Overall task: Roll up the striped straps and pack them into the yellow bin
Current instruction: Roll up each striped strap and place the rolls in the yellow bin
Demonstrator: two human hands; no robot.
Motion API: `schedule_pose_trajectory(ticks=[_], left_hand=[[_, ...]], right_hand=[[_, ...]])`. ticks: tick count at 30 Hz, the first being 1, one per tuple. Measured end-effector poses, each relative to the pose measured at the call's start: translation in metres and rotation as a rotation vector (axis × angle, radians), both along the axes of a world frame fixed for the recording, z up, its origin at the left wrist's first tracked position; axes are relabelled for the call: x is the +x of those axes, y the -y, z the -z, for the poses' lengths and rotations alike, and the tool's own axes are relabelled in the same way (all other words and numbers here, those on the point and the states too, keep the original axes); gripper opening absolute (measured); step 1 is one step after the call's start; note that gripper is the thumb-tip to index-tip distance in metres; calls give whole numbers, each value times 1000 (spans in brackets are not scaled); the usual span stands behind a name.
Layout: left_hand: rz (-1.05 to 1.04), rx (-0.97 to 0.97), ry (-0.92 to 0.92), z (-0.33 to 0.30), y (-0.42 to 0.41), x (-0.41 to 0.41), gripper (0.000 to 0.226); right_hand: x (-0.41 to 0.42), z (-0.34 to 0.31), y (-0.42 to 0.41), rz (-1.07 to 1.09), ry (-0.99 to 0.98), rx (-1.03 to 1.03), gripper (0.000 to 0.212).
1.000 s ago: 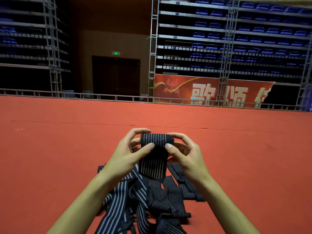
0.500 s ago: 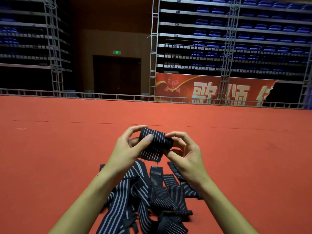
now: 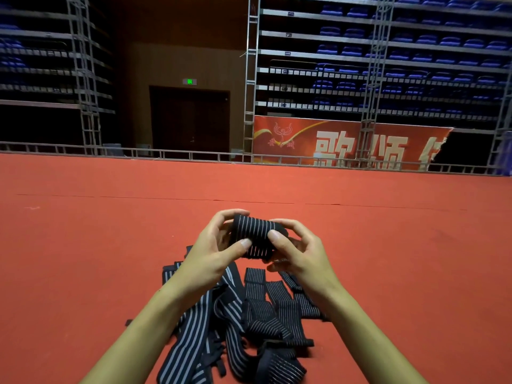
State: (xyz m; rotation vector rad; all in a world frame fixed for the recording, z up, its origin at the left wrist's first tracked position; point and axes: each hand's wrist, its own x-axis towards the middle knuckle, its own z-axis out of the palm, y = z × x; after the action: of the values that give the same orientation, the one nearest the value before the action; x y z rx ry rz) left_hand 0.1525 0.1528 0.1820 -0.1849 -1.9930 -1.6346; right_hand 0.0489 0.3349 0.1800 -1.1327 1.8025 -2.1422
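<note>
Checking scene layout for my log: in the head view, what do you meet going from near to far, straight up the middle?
Pile of loose striped straps → rolled strap held between left hand and right hand → bare red floor → metal railing → dark doorway.

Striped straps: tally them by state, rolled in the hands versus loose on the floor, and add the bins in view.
Rolled strap, held between left hand and right hand: 1
Loose straps in a tangled pile on the red floor: several overlapping, exact count cannot be told
Yellow bins in view: 0
Total: 1 rolled strap plus the uncounted pile.
</note>
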Motion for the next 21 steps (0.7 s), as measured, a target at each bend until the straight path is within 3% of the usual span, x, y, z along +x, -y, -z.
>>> schedule_pose_trajectory(ticks=[7,12,21], left_hand=[[-32,24,11,0,-6,2,33],[-42,9,36,6,-14,-5,36],[-20,65,-12,29,-59,-26,31]], right_hand=[[-5,9,-10,-3,-153,-11,38],[-3,15,-17,16,-249,28,44],[-12,22,-62,222,-344,157,45]])
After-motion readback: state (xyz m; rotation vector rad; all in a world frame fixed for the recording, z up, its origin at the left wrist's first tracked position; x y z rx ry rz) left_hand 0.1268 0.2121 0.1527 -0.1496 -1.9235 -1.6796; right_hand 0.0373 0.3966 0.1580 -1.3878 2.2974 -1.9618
